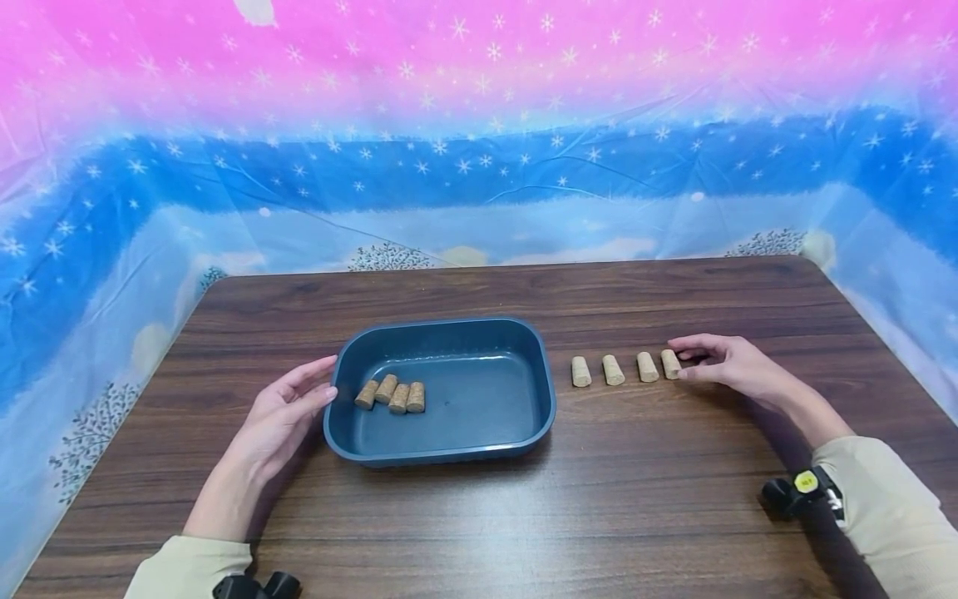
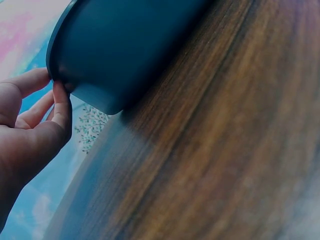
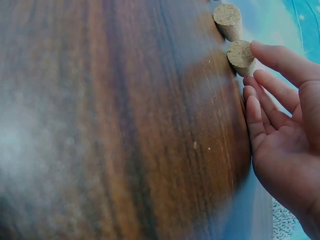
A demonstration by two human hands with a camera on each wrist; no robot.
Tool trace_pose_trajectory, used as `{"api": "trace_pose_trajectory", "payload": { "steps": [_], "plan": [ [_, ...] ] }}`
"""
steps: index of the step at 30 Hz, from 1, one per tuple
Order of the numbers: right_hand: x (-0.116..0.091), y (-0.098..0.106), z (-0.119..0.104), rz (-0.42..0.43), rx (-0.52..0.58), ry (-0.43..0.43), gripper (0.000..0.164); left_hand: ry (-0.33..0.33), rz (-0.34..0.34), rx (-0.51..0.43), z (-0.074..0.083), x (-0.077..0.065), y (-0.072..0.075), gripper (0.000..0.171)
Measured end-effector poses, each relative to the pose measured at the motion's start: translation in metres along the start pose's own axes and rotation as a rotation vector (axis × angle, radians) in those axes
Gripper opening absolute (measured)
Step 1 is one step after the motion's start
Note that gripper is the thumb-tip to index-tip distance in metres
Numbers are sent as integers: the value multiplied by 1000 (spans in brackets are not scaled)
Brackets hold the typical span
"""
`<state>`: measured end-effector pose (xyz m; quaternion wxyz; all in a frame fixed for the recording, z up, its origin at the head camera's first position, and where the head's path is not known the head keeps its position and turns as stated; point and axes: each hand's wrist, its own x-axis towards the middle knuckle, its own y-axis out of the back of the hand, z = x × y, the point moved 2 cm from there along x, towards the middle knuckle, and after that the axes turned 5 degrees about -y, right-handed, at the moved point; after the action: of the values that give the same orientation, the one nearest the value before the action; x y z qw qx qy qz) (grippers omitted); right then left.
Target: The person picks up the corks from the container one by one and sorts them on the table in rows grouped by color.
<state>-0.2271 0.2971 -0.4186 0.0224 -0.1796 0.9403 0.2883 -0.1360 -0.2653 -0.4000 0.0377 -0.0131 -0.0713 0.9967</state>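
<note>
Tray being steadied, end cork being pinched

A snowflake-printed cloth is being seen behind the far edge of the tabletop. On the tabletop, left of its middle and well apart from its left edge, the tray is being supported, long sides running roughly along the far edge.

At the tray's left end, the outer wall is being touched by the thumb and fingertips of the left hand; the fingers are being held lightly spread, with no pinch on the rim being shown. The right hand is being held toward the tabletop's right edge, the end cork being pinched lengthwise between thumb and forefinger.

Inside the tray, four dark corks are being kept together near its left wall. Between the tray's right wall and the tabletop's right edge, three other pale corks are being laid out in a row with the end cork, which is closing the row on the right and being borne by the tabletop.

Judged step: the end cork is being handled; whether pickup or placement is being made cannot be told. If pickup, a firmer pinch and a straight lift are being called for; if placement, a clean release without the neighbouring cork being nudged.
</note>
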Motion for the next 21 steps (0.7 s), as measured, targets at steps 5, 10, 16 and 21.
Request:
{"api": "trace_pose_trajectory", "payload": {
  "steps": [5, 10, 16, 21],
  "plan": [
    [0, 1, -5, 50, 20, -15, 51, -3, 0, -16, 0, 0, 0, 34],
    [4, -7, -26, 171, -4, -78, 53, 13, 3, -4, 0, 0, 0, 36],
    [9, -36, -84, 177, -33, -29, 48, 9, 7, -8, 0, 1, 0, 36],
    [12, -65, -124, 126, -97, 57, 42, 2, 6, -18, 0, 1, 0, 35]
  ]
}}
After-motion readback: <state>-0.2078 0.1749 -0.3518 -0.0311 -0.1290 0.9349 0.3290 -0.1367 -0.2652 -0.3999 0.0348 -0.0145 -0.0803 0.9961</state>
